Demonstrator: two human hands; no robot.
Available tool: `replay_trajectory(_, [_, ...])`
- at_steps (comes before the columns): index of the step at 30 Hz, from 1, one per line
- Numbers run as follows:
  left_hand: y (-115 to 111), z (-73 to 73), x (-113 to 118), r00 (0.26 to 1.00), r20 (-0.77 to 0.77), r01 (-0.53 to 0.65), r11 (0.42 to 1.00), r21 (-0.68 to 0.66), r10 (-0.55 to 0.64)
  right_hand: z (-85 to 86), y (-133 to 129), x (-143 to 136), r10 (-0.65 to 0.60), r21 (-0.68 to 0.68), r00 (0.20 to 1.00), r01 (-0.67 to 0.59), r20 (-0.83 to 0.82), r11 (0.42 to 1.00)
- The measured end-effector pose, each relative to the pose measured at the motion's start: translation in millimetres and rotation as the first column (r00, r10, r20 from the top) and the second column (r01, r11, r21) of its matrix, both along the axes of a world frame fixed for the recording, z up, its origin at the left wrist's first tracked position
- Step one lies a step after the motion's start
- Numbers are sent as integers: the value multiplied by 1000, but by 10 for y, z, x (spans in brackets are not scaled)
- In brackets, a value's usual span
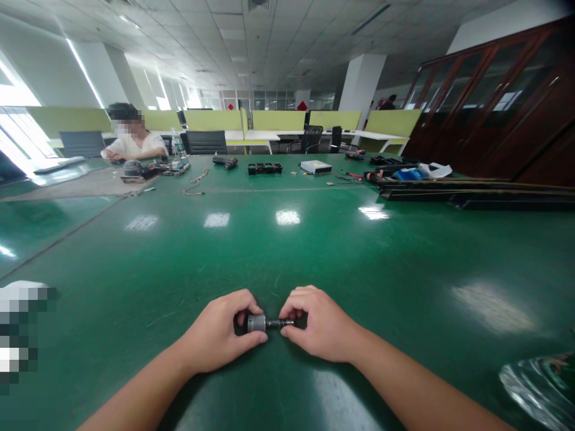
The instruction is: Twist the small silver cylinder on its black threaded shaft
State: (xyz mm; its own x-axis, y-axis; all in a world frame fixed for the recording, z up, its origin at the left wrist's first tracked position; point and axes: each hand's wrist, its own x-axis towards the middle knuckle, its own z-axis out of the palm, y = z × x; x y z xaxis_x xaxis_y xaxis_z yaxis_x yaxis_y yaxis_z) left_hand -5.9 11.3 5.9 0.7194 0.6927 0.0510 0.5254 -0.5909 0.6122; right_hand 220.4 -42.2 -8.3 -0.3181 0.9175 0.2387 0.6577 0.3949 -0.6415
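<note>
A small grey metal cylinder (256, 323) with a thin dark shaft (274, 324) lies level just above or on the green table, near its front; I cannot tell if it touches the surface. My left hand (220, 332) is closed around the cylinder, thumb on the near side and fingers on the far side. The ringed end of the shaft sits between the thumb and fingers of my right hand (326, 326), which is also closed. Cylinder and shaft are in one line, pointing left to right. The fingertips partly cover both parts.
Across the green table (269, 257) lie a power drill (225, 161), a black tray-like part (265, 169), a white box (315, 167) and long black bars (417, 190). A clear plastic object (539, 389) is at bottom right. Another person (135, 140) sits at far left.
</note>
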Motion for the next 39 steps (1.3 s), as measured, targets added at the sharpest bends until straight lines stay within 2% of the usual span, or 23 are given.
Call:
replay_trajectory(13, [-8,30,-1,1000,-14,-15,999,-31,15,100,27,274,-37,-85,993,46,112,995])
replay_trajectory(19, [-14,29,-13,1000,-5,-18,999,-26,18,71,6,132,-16,-72,998,21,67,997])
replay_trajectory(24, [-12,-2,-5,1000,-3,-22,1000,-15,22,5,-30,-82,28,-12,998,-29,-54,1000])
replay_trajectory(28, [-15,-3,3,1000,-1,-19,1000,-6,19,-32,-34,-108,-12,-45,994,7,-108,999])
replay_trajectory(39, [-5,17,7,1000,-7,-16,1000,-12,16,-12,-32,-99,33,-6,999,-33,-38,999])
